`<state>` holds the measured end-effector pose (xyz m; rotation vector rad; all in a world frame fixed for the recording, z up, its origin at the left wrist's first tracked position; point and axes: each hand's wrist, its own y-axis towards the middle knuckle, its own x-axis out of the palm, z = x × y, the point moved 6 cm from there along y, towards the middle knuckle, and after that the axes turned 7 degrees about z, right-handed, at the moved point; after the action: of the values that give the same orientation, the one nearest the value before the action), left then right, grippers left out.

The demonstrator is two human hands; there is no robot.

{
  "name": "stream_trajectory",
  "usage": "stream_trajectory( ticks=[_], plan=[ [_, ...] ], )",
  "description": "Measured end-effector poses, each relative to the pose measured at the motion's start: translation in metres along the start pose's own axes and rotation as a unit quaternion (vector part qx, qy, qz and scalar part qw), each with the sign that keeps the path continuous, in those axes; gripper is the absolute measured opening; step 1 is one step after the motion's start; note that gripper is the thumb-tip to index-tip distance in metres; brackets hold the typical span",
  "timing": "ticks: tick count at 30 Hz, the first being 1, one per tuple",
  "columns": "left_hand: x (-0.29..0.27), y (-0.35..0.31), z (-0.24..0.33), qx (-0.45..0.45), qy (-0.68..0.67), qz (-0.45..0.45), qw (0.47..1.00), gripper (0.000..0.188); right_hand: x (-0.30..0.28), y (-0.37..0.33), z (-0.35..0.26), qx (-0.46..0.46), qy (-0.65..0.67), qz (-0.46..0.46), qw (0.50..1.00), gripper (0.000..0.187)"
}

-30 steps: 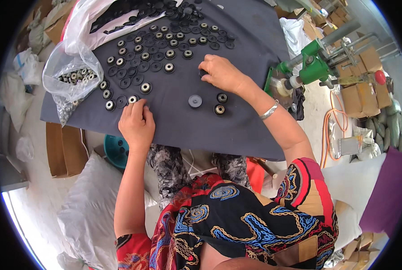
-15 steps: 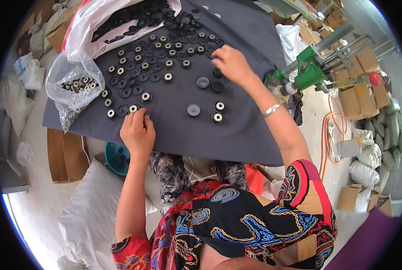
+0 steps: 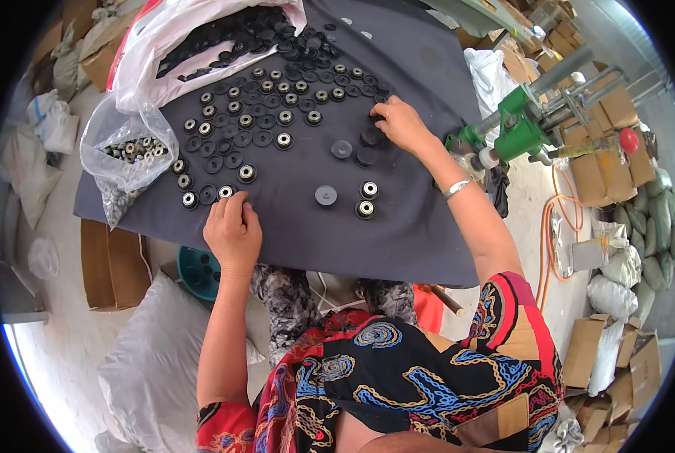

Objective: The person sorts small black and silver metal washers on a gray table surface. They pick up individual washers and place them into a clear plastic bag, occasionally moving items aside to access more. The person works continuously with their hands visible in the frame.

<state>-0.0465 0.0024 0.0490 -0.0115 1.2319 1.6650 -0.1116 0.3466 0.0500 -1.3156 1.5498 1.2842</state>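
Note:
Fingers drawn together, my left hand [image 3: 233,230] rests at the near edge of the dark cloth, its fingertips at a black wheel with a metal bearing [image 3: 226,192]. My right hand [image 3: 404,124] is farther back on the right, its fingers bent into a pinch over the cloth; what they hold, if anything, is hidden. Just below its fingertips lie black caps [image 3: 365,156] and a grey disc [image 3: 342,149]. Nearer to me are another grey disc with a centre stub [image 3: 325,195] and two bearing wheels [image 3: 368,189]. Rows of black discs, many holding bearings [image 3: 284,141], cover the middle left.
A clear bag of bearings [image 3: 126,177] sits at the cloth's left edge. Behind it a white sack [image 3: 137,57] spills black discs. A green hand press [image 3: 515,121] stands at the right. Below the table are a teal basin [image 3: 194,275] and a cardboard box [image 3: 112,264].
My right hand has come slightly nearer and to the right, from the far disc rows toward the black caps. My left hand stays at the same bearing wheel. The view has shifted slightly.

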Motion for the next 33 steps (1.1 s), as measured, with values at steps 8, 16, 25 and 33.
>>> stream_trajectory(
  ticks=[8, 16, 25, 33],
  plan=[
    [0.0, 0.001, 0.0, -0.004, 0.002, -0.004, 1.0, 0.014, -0.021, 0.025, 0.027, 0.043, 0.021, 0.101, 0.994, 0.023],
    [-0.001, 0.004, 0.001, -0.014, -0.007, -0.008, 1.0, 0.014, 0.001, 0.071, 0.058, 0.142, -0.046, 0.097, 0.984, 0.029],
    [-0.005, -0.001, 0.0, -0.021, -0.021, -0.002, 1.0, 0.015, 0.002, 0.076, 0.06, 0.185, -0.055, 0.066, 0.979, 0.032],
    [-0.005, -0.002, 0.0, -0.013, -0.013, 0.004, 1.0, 0.014, -0.014, 0.043, 0.09, 0.217, -0.061, 0.085, 0.971, 0.03]
  ],
)
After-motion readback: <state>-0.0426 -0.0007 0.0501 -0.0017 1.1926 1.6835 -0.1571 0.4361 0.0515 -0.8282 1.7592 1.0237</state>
